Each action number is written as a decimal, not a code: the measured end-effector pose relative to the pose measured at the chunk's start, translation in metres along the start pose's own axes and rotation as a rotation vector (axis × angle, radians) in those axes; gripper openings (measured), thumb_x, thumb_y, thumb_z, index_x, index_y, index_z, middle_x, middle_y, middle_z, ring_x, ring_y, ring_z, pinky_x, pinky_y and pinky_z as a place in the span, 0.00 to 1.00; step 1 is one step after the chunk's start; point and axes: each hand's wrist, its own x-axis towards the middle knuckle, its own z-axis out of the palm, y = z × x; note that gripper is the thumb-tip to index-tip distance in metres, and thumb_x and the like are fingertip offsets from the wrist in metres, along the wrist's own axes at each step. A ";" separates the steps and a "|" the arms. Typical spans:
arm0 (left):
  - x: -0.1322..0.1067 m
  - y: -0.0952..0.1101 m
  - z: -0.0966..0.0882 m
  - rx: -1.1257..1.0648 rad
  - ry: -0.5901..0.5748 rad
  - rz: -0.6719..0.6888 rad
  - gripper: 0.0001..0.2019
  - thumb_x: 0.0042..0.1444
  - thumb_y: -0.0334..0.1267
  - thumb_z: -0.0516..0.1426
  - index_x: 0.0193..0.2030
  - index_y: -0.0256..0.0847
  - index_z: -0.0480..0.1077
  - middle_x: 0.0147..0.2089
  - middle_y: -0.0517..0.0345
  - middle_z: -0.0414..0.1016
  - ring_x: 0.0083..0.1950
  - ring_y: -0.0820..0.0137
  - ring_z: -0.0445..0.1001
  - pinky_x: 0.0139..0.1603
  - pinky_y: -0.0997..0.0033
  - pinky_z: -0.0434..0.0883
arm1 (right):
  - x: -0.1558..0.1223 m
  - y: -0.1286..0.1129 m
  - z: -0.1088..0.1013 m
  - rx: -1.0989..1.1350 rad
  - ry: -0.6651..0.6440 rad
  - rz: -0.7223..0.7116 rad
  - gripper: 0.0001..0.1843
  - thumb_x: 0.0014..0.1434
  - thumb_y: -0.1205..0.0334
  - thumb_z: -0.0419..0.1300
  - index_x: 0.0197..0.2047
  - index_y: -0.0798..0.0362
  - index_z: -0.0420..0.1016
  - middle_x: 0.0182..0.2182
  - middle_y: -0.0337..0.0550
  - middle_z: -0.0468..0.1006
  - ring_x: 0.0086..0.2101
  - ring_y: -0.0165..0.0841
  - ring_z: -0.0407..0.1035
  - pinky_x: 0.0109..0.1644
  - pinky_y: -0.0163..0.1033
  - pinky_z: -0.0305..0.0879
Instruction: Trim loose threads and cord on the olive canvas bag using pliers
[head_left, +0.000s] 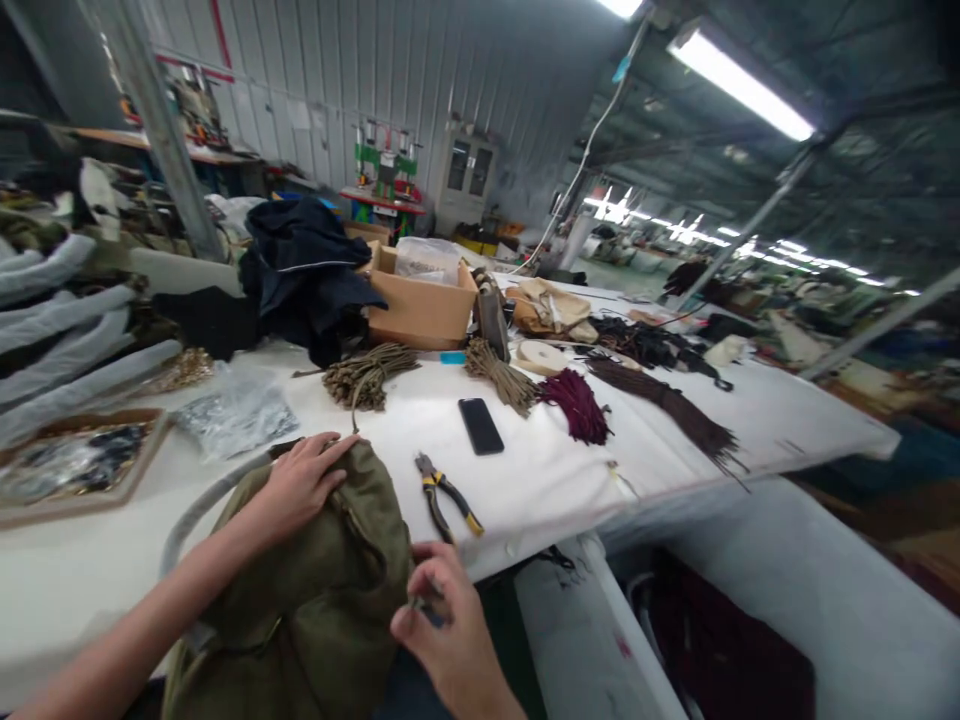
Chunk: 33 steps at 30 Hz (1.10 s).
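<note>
An olive-green fabric bag (315, 590) lies at the near edge of the white table (540, 470). My left hand (300, 485) rests on top of the bag with its fingers curled over the fabric. My right hand (442, 620) pinches something small at the bag's right edge; I cannot make out what. Yellow-handled pliers (446, 495) lie on the table just beyond my right hand. A black phone (481, 426) lies further out.
Bundles of olive cord (367, 375), tan cord (502, 375), maroon cord (581, 405) and brown cord (675, 410) lie across the table. A cardboard box (420, 305) and dark clothing (307, 275) stand behind. A clear plastic bag (236, 415) and a tray (75, 470) sit at left.
</note>
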 end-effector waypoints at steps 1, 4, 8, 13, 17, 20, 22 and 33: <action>0.006 -0.003 0.006 -0.014 0.009 0.011 0.27 0.73 0.43 0.54 0.75 0.47 0.77 0.72 0.38 0.80 0.71 0.38 0.78 0.72 0.29 0.75 | -0.002 0.010 0.013 0.022 0.057 0.049 0.32 0.55 0.35 0.82 0.50 0.47 0.79 0.59 0.50 0.81 0.55 0.48 0.79 0.60 0.47 0.76; 0.023 -0.005 0.022 -0.050 0.048 0.035 0.26 0.72 0.40 0.52 0.71 0.40 0.78 0.71 0.36 0.80 0.70 0.41 0.80 0.74 0.33 0.76 | 0.005 0.034 0.064 0.188 0.132 0.217 0.39 0.43 0.45 0.86 0.52 0.44 0.74 0.43 0.40 0.82 0.43 0.43 0.77 0.47 0.44 0.75; 0.041 -0.002 0.026 -0.073 0.125 0.052 0.28 0.72 0.42 0.53 0.75 0.34 0.71 0.77 0.33 0.74 0.82 0.43 0.70 0.85 0.36 0.68 | 0.037 0.029 0.099 0.565 0.094 0.285 0.36 0.40 0.45 0.83 0.45 0.45 0.69 0.39 0.37 0.81 0.41 0.41 0.75 0.45 0.41 0.73; 0.030 -0.014 0.004 -0.043 0.188 0.040 0.32 0.75 0.44 0.51 0.82 0.36 0.62 0.85 0.33 0.65 0.88 0.43 0.63 0.88 0.34 0.63 | 0.067 -0.029 0.012 -0.017 -0.407 0.119 0.31 0.43 0.50 0.87 0.50 0.43 0.86 0.41 0.35 0.87 0.41 0.40 0.78 0.43 0.38 0.72; 0.000 -0.023 -0.001 0.003 0.223 0.003 0.27 0.74 0.43 0.51 0.75 0.38 0.69 0.81 0.29 0.70 0.83 0.37 0.70 0.82 0.30 0.72 | 0.101 -0.056 -0.085 -0.163 -0.192 0.059 0.19 0.62 0.45 0.77 0.50 0.47 0.93 0.44 0.43 0.91 0.45 0.44 0.83 0.48 0.42 0.77; -0.018 -0.012 -0.001 0.037 0.267 -0.016 0.25 0.74 0.45 0.53 0.73 0.40 0.69 0.81 0.28 0.67 0.84 0.34 0.67 0.82 0.26 0.70 | 0.127 -0.052 -0.124 -0.311 0.065 -0.017 0.19 0.64 0.47 0.74 0.52 0.49 0.92 0.48 0.48 0.91 0.45 0.44 0.83 0.46 0.42 0.78; -0.025 0.005 -0.007 0.092 0.301 -0.023 0.24 0.75 0.44 0.53 0.74 0.43 0.67 0.83 0.32 0.63 0.87 0.35 0.62 0.83 0.25 0.67 | 0.136 -0.042 -0.131 -0.351 0.087 -0.033 0.19 0.64 0.46 0.74 0.51 0.50 0.93 0.44 0.48 0.90 0.43 0.43 0.83 0.45 0.42 0.78; -0.052 0.059 -0.026 -0.017 0.158 -0.521 0.18 0.73 0.54 0.55 0.59 0.46 0.66 0.59 0.36 0.82 0.59 0.38 0.86 0.59 0.41 0.80 | 0.222 -0.017 -0.035 -0.352 0.014 -0.084 0.16 0.66 0.49 0.69 0.46 0.51 0.91 0.40 0.49 0.91 0.39 0.44 0.83 0.46 0.44 0.78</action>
